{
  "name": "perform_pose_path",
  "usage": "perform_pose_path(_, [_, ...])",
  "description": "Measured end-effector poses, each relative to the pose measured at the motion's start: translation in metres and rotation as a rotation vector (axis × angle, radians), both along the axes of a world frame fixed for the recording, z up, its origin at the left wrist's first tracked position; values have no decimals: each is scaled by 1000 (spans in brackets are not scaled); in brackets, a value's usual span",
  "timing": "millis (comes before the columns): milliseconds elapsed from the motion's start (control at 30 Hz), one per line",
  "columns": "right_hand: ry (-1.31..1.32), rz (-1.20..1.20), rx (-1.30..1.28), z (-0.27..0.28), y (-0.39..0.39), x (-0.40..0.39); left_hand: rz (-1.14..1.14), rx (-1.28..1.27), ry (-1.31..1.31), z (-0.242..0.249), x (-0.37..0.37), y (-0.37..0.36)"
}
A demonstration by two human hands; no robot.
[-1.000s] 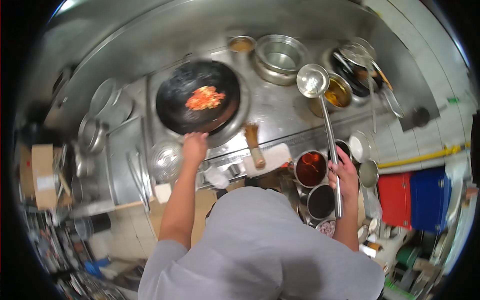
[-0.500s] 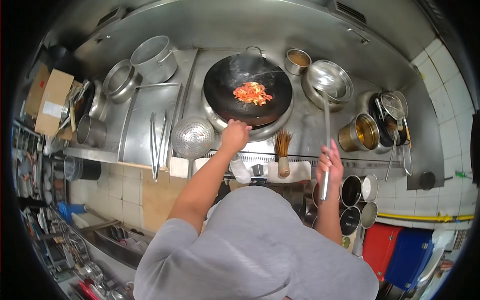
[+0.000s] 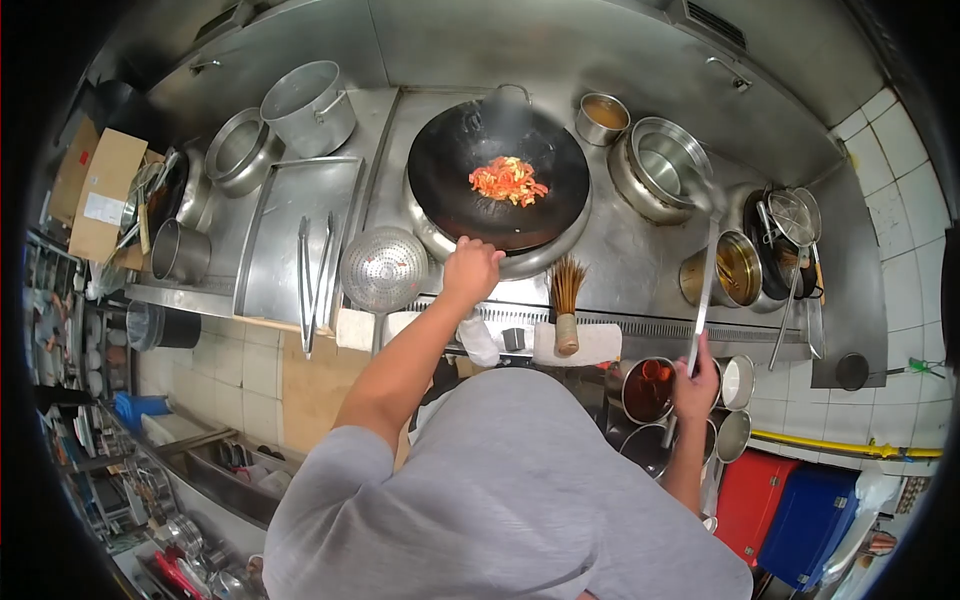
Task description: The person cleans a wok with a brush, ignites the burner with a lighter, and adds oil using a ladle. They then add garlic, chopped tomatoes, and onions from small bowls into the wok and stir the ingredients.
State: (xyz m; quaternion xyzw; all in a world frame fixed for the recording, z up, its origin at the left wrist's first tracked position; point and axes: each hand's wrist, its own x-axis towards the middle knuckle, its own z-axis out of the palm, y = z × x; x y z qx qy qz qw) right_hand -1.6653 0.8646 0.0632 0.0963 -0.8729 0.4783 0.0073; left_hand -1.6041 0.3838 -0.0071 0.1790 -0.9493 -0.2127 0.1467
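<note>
My left hand (image 3: 473, 268) is closed on the near rim of a black wok (image 3: 440, 175) set over the burner. Chopped red and yellow food (image 3: 508, 182) sits in the middle of the wok. Over at the right, my right hand (image 3: 697, 385) grips the long handle of a metal ladle (image 3: 704, 290). The ladle's bowl is blurred, above the counter between the nested steel pots (image 3: 640, 195) and a steel container of yellow liquid (image 3: 738, 268). Several metal containers (image 3: 648, 390) stand below this hand, one holding dark red contents.
A bamboo brush (image 3: 567, 310) rests at the front edge beside a folded cloth (image 3: 598, 343). Left of the wok are a perforated skimmer (image 3: 383, 268), tongs (image 3: 316, 285) on a tray (image 3: 300, 172), and a large pot (image 3: 308, 110). Wire strainers (image 3: 793, 217) lie at the right.
My right hand has moved right and down with the ladle, whose bowl has left the nested pots. My left hand stays on the wok rim. Steam over the food has thinned.
</note>
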Motion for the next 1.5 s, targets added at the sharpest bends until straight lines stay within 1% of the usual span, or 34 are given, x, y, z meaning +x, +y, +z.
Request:
perform_pose_path(33, [-146,41,-110,11,-26,6,6,14,-3,-3,-2,1])
perform_pose_path(67, [-392,97,-280,37,-58,17,11,23,-1,-4,-5,0])
perform_pose_path(100, [-477,131,-327,48,-85,19,15,16,5,0,-6,-1])
perform_pose_path(133, [-478,190,-411,25,-103,7,3,44,-47,5,-5,0])
perform_pose_path(167, [-332,268,-276,-4,-120,-7,-5,75,-102,7,-1,2])
perform_pose_path(200, [-321,293,-218,-18,-140,-19,9,79,-104,4,6,4])
perform_pose_path(267, [-318,348,-152,-41,-179,-41,-39,-1,114,-5,25,10])
perform_pose_path(333, [-203,417,47,-59,-210,-58,-18,-22,67,9,53,21])
perform_pose_path(400, [-274,496,40,-52,-217,-62,-49,285,95,25,91,39])
perform_pose_path(467, [-348,583,52,-46,-212,-64,39,420,89,30,141,58])
perform_pose_path(533, [-93,776,42,-44,-187,-62,192,484,59,43,192,79])
perform_pose_path(567, [-99,815,57,-32,-182,-62,279,515,90,45,218,89])
perform_pose_path(633, [-593,663,110,-3,-174,-61,458,576,160,37,269,110])
perform_pose_path(667, [-594,684,132,-9,-176,-69,549,606,201,32,292,120])
perform_pose_path(700, [-417,727,176,-23,-181,-80,572,618,212,28,314,128])
perform_pose_path(733, [-234,771,216,-37,-187,-93,680,661,191,26,334,137])
perform_pose_path(800, [-190,769,210,-69,-197,-118,826,710,193,30,360,153])
perform_pose_path(833, [77,748,234,-86,-204,-129,894,692,201,35,373,159])
perform_pose_path(867, [340,722,245,-75,-221,-113,965,676,202,38,389,166])
perform_pose_path(900, [-15,597,423,-53,-230,-104,1005,647,267,37,402,174])
perform_pose_path(933, [69,642,392,-65,-234,-109,1065,648,274,29,415,181])
perform_pose_path(967, [141,699,353,-84,-234,-122,1120,713,385,16,430,190])
perform_pose_path(1000, [207,688,422,-81,-240,-111,1188,766,500,8,449,201])
perform_pose_path(1033, [222,747,467,-94,-241,-120,1265,821,532,11,464,211])
perform_pose_path(1067, [225,805,414,-103,-244,-121,1354,869,569,15,477,220])
perform_pose_path(1133, [108,793,610,-78,-258,-82,1497,909,714,9,513,246])
perform_pose_path(1200, [186,844,526,-123,-262,-100,1676,1078,958,-2,550,274])
perform_pose_path(1233, [295,842,579,-142,-264,-112,1728,1055,988,-10,573,294])
perform_pose_path(1300, [149,690,740,-98,-276,-63,1917,1154,1402,-25,606,320])
perform_pose_path(1333, [68,672,674,-93,-283,-61,1936,1138,1427,-34,623,331])
perform_pose_path(1400, [69,714,498,-128,-295,-121,2067,1017,1955,-50,657,360])
perform_pose_path(1433, [74,723,510,-123,-297,-119,2067,955,2107,-52,672,371])
perform_pose_path(1467, [197,723,463,-117,-299,-119,2077,957,2112,-52,680,385])
perform_pose_path(1500, [314,719,403,-113,-305,-118,2130,867,2216,-50,689,392])
